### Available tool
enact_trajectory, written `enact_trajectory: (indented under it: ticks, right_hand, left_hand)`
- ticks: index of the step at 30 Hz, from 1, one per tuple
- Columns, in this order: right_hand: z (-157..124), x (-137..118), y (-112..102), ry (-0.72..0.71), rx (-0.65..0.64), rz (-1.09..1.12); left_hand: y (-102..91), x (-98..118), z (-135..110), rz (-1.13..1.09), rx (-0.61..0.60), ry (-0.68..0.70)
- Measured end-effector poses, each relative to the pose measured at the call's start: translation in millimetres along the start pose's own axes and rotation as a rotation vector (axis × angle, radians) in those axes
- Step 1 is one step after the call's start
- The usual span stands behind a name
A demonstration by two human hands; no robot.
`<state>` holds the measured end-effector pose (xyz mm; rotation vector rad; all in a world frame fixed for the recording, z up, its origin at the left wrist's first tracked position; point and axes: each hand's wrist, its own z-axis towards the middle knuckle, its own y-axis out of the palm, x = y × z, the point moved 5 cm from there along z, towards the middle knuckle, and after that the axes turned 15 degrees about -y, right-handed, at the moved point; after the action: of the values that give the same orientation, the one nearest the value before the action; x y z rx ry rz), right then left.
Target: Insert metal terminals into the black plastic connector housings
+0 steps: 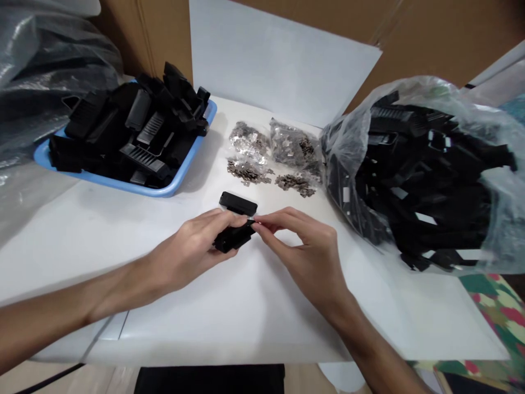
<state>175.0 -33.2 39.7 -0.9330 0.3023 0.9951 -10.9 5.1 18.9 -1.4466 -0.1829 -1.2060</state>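
Note:
My left hand (pixel 197 246) is closed around a black plastic part (pixel 234 236), held just above the white table. At the part's upper right corner, the thumb and forefinger of my right hand (pixel 305 246) are pinched together. What sits between those fingertips is too small to make out. Just beyond my left hand lies a second black plastic piece (pixel 238 203), long and narrow. Two small heaps of metal pieces, a left heap (pixel 247 172) and a right heap (pixel 296 184), lie farther back on the table.
A blue tray (pixel 162 191) piled with black plastic parts stands at the left. Two clear bags of metal pieces, a left bag (pixel 248 139) and a right bag (pixel 292 143), rest behind the heaps. On the right, a large plastic bag (pixel 348 137) bulges with black parts.

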Motion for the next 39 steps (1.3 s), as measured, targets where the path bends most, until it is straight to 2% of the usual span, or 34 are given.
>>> enact_trajectory:
  ticks: [6, 11, 15, 19, 21, 26, 31, 34, 39]
  right_hand:
    - [-2, 20, -4, 0.328, -0.010, 0.271]
    - [-3, 28, -7, 0.436, -0.145, 0.348]
    - [-2, 25, 1, 0.403, -0.122, 0.336]
    - [-1, 17, 8, 0.328, -0.062, 0.127]
    - [0, 16, 7, 0.299, -0.053, 0.091]
    - [-2, 21, 2, 0.237, -0.214, 0.363]
    - [-1, 23, -6, 0.111, -0.177, 0.323]
    - [-1, 22, -4, 0.115, -0.179, 0.326]
    - [-1, 23, -3, 0.115, -0.196, 0.332]
  left_hand:
    - [0.0, 1, 0, 0.003, 0.008, -0.003]
    - [-1.3, -2, 2, 0.000, 0.014, -0.018]
    - [1.2, 1, 1, 0.022, -0.002, 0.013]
    - [5.1, 3, -1, 0.020, -0.036, 0.013]
    - [4.5, 2, 0, 0.003, -0.041, -0.033]
    - [0.1, 1, 3, -0.097, -0.058, -0.192]
    - [-0.5, 7, 1, -0.046, -0.067, -0.058]
    - [1.1, 6, 0, -0.005, -0.096, -0.012]
    - [2.2, 3, 0, 0.003, -0.101, -0.012]
